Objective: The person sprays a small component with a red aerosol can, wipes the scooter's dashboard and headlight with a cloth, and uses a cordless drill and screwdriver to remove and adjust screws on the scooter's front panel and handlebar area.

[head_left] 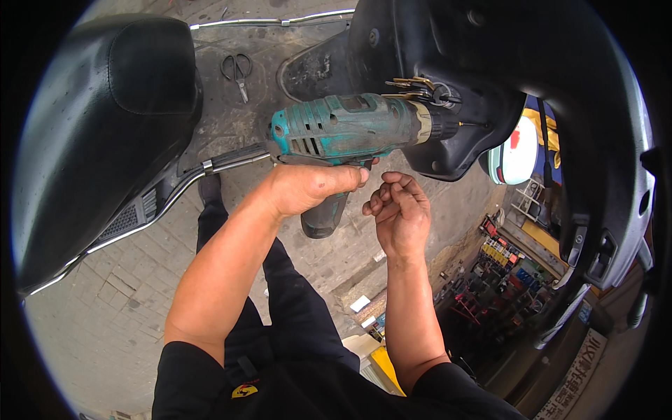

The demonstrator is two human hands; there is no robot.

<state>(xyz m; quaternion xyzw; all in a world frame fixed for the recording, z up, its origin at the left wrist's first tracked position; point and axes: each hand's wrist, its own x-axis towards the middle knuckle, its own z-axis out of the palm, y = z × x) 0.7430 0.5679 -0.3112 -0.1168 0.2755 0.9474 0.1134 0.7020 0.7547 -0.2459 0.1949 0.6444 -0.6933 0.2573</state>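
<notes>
My left hand [310, 189] grips the handle of a worn teal cordless drill [352, 126], thumb beside the trigger. The drill lies roughly level, its black chuck [443, 123] pointing right. A thin bit [470, 124] extends from it to the black plastic inner panel [446, 152] of a scooter; whether it touches is unclear. Just right of the drill handle, my right hand [401, 210] is raised with curled fingers, thumb close to the index finger. Anything small pinched there cannot be made out. A bunch of keys [415, 86] on a ring hangs at the panel, right behind the chuck.
Black-handled scissors [239, 76] lie on the scooter's footboard [220, 115]. The black seat [121, 105] fills the left side, with a metal trim rail [173, 194] below it. Handlebar parts [604, 257] curve along the right. Crowded shop shelving [499, 283] stands at lower right.
</notes>
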